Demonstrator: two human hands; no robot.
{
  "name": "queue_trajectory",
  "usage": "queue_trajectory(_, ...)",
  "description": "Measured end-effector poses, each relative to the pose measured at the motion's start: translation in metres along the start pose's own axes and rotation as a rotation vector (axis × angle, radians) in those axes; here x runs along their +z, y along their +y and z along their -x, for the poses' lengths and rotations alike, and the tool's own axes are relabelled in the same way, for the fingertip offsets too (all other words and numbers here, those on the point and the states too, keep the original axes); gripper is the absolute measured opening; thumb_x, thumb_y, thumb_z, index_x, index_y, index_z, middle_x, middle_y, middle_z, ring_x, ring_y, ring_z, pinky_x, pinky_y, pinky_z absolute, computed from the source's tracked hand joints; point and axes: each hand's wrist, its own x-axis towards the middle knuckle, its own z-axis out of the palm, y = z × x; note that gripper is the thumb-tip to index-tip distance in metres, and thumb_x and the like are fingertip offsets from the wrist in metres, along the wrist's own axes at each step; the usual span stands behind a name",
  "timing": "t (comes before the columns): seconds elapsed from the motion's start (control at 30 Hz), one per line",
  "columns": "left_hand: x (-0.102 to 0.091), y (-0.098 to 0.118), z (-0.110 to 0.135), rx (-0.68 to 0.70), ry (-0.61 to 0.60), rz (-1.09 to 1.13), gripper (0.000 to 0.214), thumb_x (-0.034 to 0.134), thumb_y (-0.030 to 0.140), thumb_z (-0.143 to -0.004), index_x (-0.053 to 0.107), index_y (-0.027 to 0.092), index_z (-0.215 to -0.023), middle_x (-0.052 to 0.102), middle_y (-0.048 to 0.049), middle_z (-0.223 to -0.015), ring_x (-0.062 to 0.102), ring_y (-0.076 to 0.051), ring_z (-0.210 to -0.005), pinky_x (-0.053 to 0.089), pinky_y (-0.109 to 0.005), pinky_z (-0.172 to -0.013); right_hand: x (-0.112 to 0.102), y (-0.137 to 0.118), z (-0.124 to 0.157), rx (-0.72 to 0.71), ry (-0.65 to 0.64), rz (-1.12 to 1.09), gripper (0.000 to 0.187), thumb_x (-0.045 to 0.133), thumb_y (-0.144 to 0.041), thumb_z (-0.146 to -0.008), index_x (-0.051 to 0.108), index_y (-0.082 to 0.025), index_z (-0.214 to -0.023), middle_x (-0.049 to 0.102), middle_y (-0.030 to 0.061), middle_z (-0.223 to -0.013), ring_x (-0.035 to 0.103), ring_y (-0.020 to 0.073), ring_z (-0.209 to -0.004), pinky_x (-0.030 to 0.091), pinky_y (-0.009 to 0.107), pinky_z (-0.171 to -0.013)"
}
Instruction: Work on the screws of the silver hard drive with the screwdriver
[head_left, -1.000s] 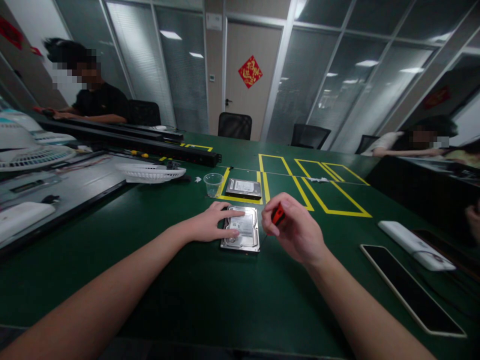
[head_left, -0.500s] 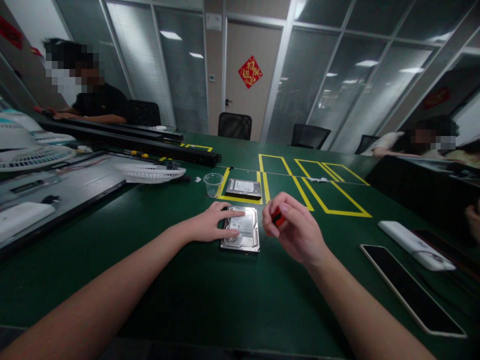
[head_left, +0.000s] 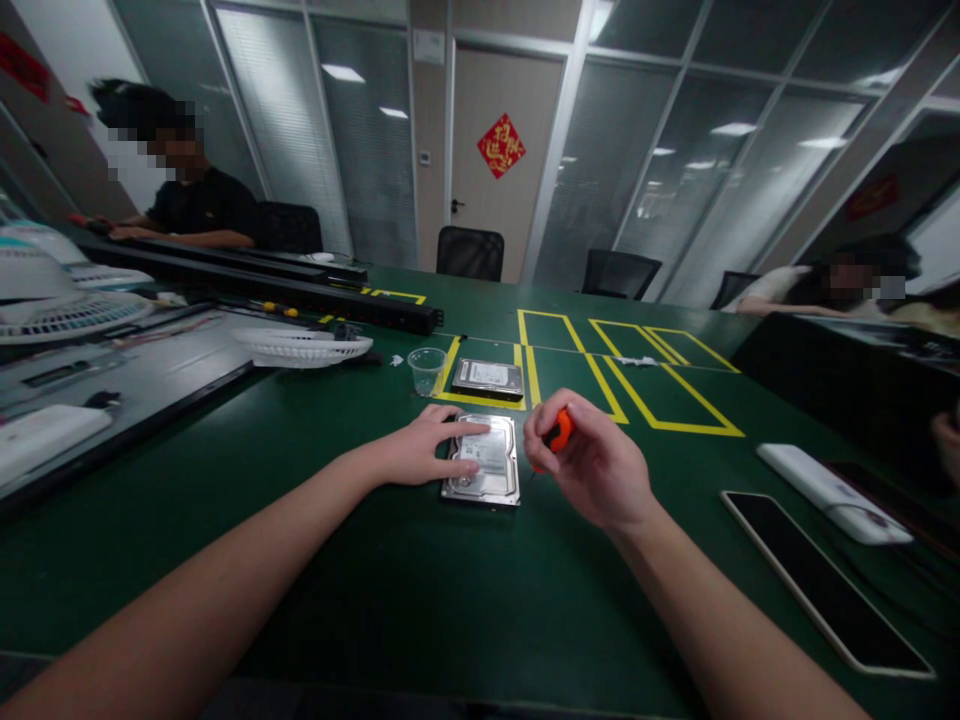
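Note:
A silver hard drive (head_left: 496, 470) lies flat on the green table in front of me. My left hand (head_left: 424, 445) holds it from the left side, with thumb and forefinger stretched over the label. Just right of the drive, my right hand (head_left: 589, 455) is closed around a small screwdriver (head_left: 557, 430) with an orange and black handle. The thin shaft points down to the left, apart from the drive; its tip is hard to make out. Behind, a second hard drive (head_left: 487, 378) rests inside a yellow tape outline.
A clear plastic cup (head_left: 427, 372) stands left of the second drive. White fan parts (head_left: 300, 347) and long black bars (head_left: 300, 290) lie leftward. To the right are a phone (head_left: 825, 580), a white power strip (head_left: 832, 492) and a large black box (head_left: 832, 380). Other people sit at both sides.
My right hand has turned slightly, so more of the orange screwdriver handle shows. My left hand and the hard drive have stayed in place.

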Motion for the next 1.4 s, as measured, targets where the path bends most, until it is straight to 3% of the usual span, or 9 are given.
queue_trajectory(0.23,0.0009,-0.0019,-0.0005,0.003,-0.002,0.009,0.073,0.057,0.079,-0.09,0.04,0.051,-0.155,0.028,-0.0038,-0.165,0.026,-0.042,-0.151,0.03,-0.063,-0.12,-0.0019,0.0011,0.0016,-0.004,0.002,-0.004,0.022,0.05,-0.028,-0.102,0.065,-0.018,-0.09,0.066,0.0044,-0.077,0.055,0.0147,-0.062,0.036,0.03,-0.059)
queue_trajectory(0.4,0.0012,-0.0018,-0.0001,0.009,0.006,0.004,0.072,0.057,0.078,-0.09,0.04,0.051,-0.155,0.029,-0.0039,-0.164,0.027,-0.042,-0.151,0.031,-0.063,-0.12,-0.001,0.0013,0.0018,0.003,0.01,-0.005,0.016,0.052,-0.026,-0.101,0.063,-0.019,-0.092,0.068,0.0042,-0.081,0.052,0.0119,-0.057,0.035,0.029,-0.058)
queue_trajectory(0.63,0.0039,-0.0042,-0.0007,0.044,0.031,-0.007,0.071,0.059,0.076,-0.091,0.041,0.051,-0.154,0.031,-0.0047,-0.163,0.031,-0.04,-0.149,0.031,-0.061,-0.12,-0.0006,0.0024,0.0006,-0.013,0.002,0.04,0.02,0.052,-0.029,-0.103,0.067,-0.018,-0.095,0.064,0.0018,-0.071,0.05,0.0125,-0.058,0.035,0.028,-0.058)
queue_trajectory(0.77,0.0055,-0.0058,-0.0011,0.054,0.048,-0.011,0.07,0.06,0.076,-0.091,0.044,0.05,-0.153,0.033,-0.0051,-0.162,0.031,-0.039,-0.149,0.031,-0.059,-0.12,-0.0012,0.0032,0.0021,-0.002,0.022,0.051,0.018,0.053,-0.028,-0.102,0.065,-0.019,-0.092,0.065,0.0029,-0.076,0.054,0.0146,-0.063,0.037,0.029,-0.06)
queue_trajectory(0.9,0.0054,-0.0062,-0.0013,0.044,0.045,-0.011,0.071,0.059,0.078,-0.09,0.043,0.05,-0.154,0.033,-0.006,-0.161,0.031,-0.04,-0.149,0.032,-0.059,-0.119,0.0002,0.0029,0.0026,-0.006,0.025,0.034,0.014,0.055,-0.028,-0.102,0.063,-0.02,-0.093,0.066,0.0022,-0.078,0.049,0.0129,-0.059,0.035,0.028,-0.058)
queue_trajectory(1.13,0.003,-0.0034,-0.0004,0.025,0.025,0.002,0.073,0.058,0.079,-0.089,0.042,0.05,-0.154,0.03,-0.0054,-0.164,0.029,-0.041,-0.15,0.032,-0.061,-0.119,0.0015,0.0002,-0.0001,0.015,0.033,0.026,0.032,0.046,-0.037,-0.103,0.069,-0.018,-0.093,0.063,0.0033,-0.07,0.048,0.0148,-0.058,0.036,0.031,-0.058)
queue_trajectory(1.3,0.0034,-0.003,-0.0001,0.036,0.039,-0.002,0.073,0.058,0.08,-0.089,0.043,0.05,-0.154,0.031,-0.0051,-0.164,0.03,-0.041,-0.149,0.032,-0.061,-0.119,0.0005,0.0018,0.001,0.016,0.019,0.039,0.02,0.052,-0.033,-0.102,0.064,-0.02,-0.091,0.067,0.0041,-0.078,0.056,0.0161,-0.064,0.039,0.031,-0.061)
queue_trajectory(1.4,0.0037,-0.0035,-0.0006,0.039,0.039,-0.004,0.074,0.057,0.08,-0.089,0.042,0.049,-0.155,0.031,-0.0052,-0.164,0.029,-0.041,-0.15,0.031,-0.061,-0.119,0.0011,0.0033,0.0014,0.014,0.019,0.02,0.011,0.055,-0.029,-0.1,0.059,-0.022,-0.093,0.068,0.003,-0.082,0.052,0.014,-0.06,0.038,0.03,-0.061)
